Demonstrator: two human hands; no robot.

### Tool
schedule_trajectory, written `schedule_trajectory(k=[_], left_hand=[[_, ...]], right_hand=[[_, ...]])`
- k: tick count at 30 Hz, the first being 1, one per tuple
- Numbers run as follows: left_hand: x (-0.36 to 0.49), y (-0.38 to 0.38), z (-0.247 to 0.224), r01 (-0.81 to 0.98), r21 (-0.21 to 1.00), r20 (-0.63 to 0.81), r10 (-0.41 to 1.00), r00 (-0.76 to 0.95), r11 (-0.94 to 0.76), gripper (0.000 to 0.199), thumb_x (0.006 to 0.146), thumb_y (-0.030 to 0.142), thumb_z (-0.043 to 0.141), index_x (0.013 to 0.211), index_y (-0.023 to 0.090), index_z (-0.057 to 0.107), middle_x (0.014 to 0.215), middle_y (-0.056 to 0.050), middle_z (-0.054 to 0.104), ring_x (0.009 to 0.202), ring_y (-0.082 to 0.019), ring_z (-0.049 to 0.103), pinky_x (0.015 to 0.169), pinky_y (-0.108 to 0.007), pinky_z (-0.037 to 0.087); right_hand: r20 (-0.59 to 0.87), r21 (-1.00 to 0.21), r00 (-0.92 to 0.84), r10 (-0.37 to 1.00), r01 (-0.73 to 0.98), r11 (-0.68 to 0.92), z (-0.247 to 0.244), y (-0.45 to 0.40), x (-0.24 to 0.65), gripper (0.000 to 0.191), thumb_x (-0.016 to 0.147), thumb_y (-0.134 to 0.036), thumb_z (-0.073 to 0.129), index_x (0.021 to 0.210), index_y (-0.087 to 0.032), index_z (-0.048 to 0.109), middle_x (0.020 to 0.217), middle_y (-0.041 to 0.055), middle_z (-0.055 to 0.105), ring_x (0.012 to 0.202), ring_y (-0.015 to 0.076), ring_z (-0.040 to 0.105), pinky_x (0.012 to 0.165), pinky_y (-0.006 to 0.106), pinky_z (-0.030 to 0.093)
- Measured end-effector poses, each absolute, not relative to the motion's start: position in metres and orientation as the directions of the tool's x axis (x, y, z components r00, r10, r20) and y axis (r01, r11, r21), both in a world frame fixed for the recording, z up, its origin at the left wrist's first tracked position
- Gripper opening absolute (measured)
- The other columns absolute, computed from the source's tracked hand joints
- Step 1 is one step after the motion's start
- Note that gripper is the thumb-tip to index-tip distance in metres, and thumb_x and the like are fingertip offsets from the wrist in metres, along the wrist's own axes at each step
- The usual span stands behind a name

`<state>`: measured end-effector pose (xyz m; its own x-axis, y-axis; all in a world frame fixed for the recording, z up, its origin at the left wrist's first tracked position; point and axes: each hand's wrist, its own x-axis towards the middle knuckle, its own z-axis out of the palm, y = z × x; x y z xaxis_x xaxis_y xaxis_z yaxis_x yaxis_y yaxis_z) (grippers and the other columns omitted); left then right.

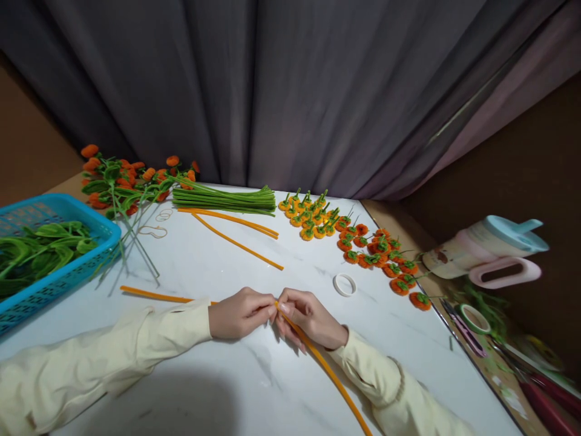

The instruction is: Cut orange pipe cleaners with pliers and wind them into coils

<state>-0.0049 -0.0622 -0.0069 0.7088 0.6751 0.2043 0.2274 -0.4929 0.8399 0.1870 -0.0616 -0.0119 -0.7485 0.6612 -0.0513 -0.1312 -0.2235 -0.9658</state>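
My left hand (245, 312) and my right hand (308, 316) meet above the white marbled table, fingertips almost touching. Both pinch orange pipe cleaners (333, 376); one length trails from the right hand toward the front edge, another stretches left beneath the left forearm. Whether these are one piece or several joined at the fingertips is hidden by the fingers. Beyond the hands lie loose orange pipe cleaners (238, 241) and a bundle of green pipe cleaners (222, 198). Close to the right hand rests a white ring of tape (345, 284).
Yellow flower heads (307, 232) and orange flower heads (399, 286) spread along the right. At left stand a blue basket (102, 242) of green leaves and a pile of stemmed orange flowers (147, 174). A tumbler (467, 242), scissors (467, 333) and pliers (544, 399) lie off the right edge.
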Motion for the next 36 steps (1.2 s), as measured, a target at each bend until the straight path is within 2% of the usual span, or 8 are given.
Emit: schedule_trajectory(k=[3,6,10,14,21,30,36], left_hand=[[-0.004,-0.062,-0.006,0.268,0.855,0.15,0.705,0.693,-0.445,0.028,0.091,0.023,0.035,0.068,0.015,0.05,0.052,0.005,0.044,0.047,-0.006,0.039,0.05,-0.015,0.031],[-0.003,-0.062,-0.004,0.338,0.883,0.052,0.784,0.618,-0.325,0.029,0.09,0.025,0.036,0.067,0.015,0.051,0.048,0.005,0.046,0.044,-0.005,0.04,0.049,-0.015,0.033],[-0.002,-0.061,-0.003,0.342,0.911,-0.009,0.819,0.573,-0.229,0.031,0.089,0.027,0.038,0.065,0.014,0.053,0.044,0.005,0.046,0.04,-0.005,0.039,0.047,-0.014,0.033],[-0.001,-0.061,-0.003,0.322,0.902,0.053,0.813,0.58,-0.288,0.031,0.088,0.026,0.041,0.063,0.014,0.054,0.045,0.006,0.042,0.042,-0.004,0.035,0.045,-0.014,0.028],[-0.005,-0.06,-0.006,0.26,0.883,0.129,0.735,0.666,-0.39,0.031,0.087,0.024,0.041,0.061,0.012,0.054,0.047,0.005,0.043,0.042,-0.004,0.033,0.044,-0.014,0.027],[-0.007,-0.059,-0.008,0.244,0.9,0.094,0.706,0.702,-0.362,0.03,0.087,0.024,0.042,0.065,0.011,0.057,0.05,0.003,0.047,0.043,-0.004,0.035,0.045,-0.014,0.027],[-0.008,-0.059,-0.008,0.22,0.902,0.104,0.68,0.726,-0.372,0.031,0.088,0.022,0.042,0.065,0.011,0.059,0.052,0.001,0.052,0.043,-0.004,0.035,0.045,-0.014,0.027]], right_hand=[[-0.05,-0.977,-0.697,0.715,-0.114,-0.179,-0.012,-0.063,0.186,0.037,0.092,-0.047,0.054,0.079,-0.013,0.05,0.055,-0.0006,0.056,0.031,0.0059,0.042,0.028,0.014,0.031],[-0.035,-0.98,-0.645,0.763,-0.127,-0.152,-0.014,-0.064,0.184,0.036,0.092,-0.047,0.053,0.079,-0.013,0.049,0.056,-0.0009,0.056,0.031,0.0051,0.041,0.029,0.014,0.031],[-0.037,-0.976,-0.64,0.768,-0.142,-0.165,-0.016,-0.064,0.183,0.035,0.093,-0.046,0.052,0.08,-0.013,0.049,0.057,-0.0013,0.056,0.032,0.0048,0.042,0.031,0.014,0.033],[-0.052,-0.967,-0.69,0.722,-0.146,-0.209,-0.017,-0.061,0.184,0.036,0.092,-0.048,0.052,0.082,-0.014,0.047,0.06,-0.0012,0.057,0.033,0.0062,0.045,0.032,0.016,0.036],[-0.061,-0.947,-0.826,0.561,-0.129,-0.293,-0.017,-0.054,0.188,0.037,0.091,-0.049,0.053,0.085,-0.013,0.049,0.063,-0.0002,0.059,0.035,0.0067,0.047,0.033,0.017,0.039],[-0.069,-0.961,-0.843,0.534,-0.087,-0.261,-0.013,-0.052,0.193,0.04,0.091,-0.052,0.054,0.083,-0.013,0.051,0.065,0.0017,0.06,0.039,0.0078,0.049,0.041,0.02,0.043],[-0.071,-0.992,-0.818,0.571,-0.004,-0.128,-0.01,-0.051,0.195,0.044,0.089,-0.055,0.054,0.081,-0.012,0.055,0.065,0.0048,0.061,0.047,0.0097,0.053,0.045,0.02,0.043]])
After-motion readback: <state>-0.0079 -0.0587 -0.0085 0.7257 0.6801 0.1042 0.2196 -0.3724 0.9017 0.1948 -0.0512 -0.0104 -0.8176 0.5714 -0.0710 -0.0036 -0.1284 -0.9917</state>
